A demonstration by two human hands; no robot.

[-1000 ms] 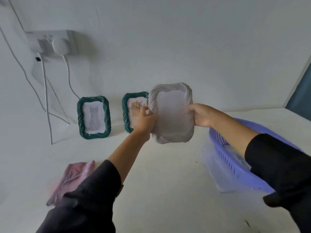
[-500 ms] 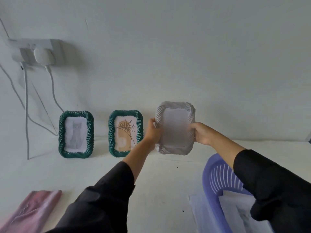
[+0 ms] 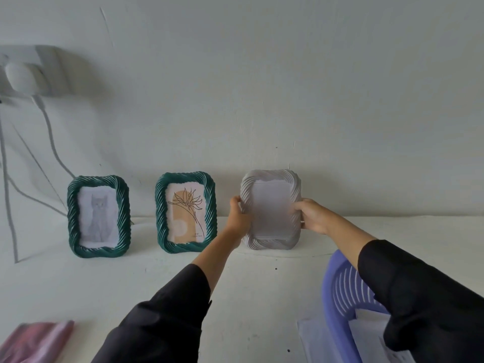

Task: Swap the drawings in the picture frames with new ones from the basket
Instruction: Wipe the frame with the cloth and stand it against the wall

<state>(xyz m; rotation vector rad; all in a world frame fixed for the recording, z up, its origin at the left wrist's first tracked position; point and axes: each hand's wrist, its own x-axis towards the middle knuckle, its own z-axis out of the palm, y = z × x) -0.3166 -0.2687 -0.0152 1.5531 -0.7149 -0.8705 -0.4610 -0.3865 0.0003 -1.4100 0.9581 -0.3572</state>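
Pale plaster wall (image 3: 262, 74) behind, white tabletop (image 3: 131, 284) in front. Ranged along the foot of the wall from the left: dark green rope-twist picture frame (image 3: 72, 218) with a grey cat drawing (image 3: 98, 217), second dark green rope-twist frame (image 3: 160, 213) with a line-drawn flower on tan (image 3: 186, 213), then white rope-twist picture frame (image 3: 269, 243), upright and facing forward, just beside the flower frame but apart from it. Gripped at both sides: left hand (image 3: 237, 216) curled round the left edge, right hand (image 3: 313, 216) clasping the right edge. Lower edge at the tabletop or barely above it; cannot tell which. Pale sheet in the opening, no drawing made out on it. At near right, lilac slotted plastic basket (image 3: 337, 297) with white paper sheets (image 3: 372, 328) inside, partly hidden by the right sleeve. At near left, pink cloth (image 3: 36, 341); high on the far left, blurred wall socket with white plug (image 3: 23, 74). Step in hand, by the look of it: standing the white frame in line with the other two. Next move, probably: lean it back until the rear stand takes the weight, check for rocking, then loosen both grips together. Some risk of tipping forward if let go too soon. Unclear whether the green frames already hold new drawings.
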